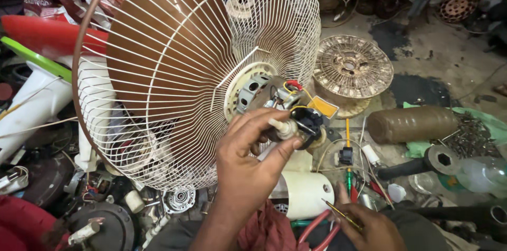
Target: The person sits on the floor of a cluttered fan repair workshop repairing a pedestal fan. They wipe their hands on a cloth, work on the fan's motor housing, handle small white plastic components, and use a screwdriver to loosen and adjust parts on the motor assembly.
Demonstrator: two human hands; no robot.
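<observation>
at the fan's bare motor (264,95), left hand (248,166) is pinching the cream knob (285,128); right hand (372,224) is gripping a thin tool (343,215). wire cage (200,66) likely light, bendy; motor is the firmer hold.

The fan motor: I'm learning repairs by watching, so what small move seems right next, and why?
Probably bring the right hand up with its thin tool to the fan motor. The left hand already pinches the small cream knob at the motor's bared rear, while the tool waits low, apart from it.
</observation>
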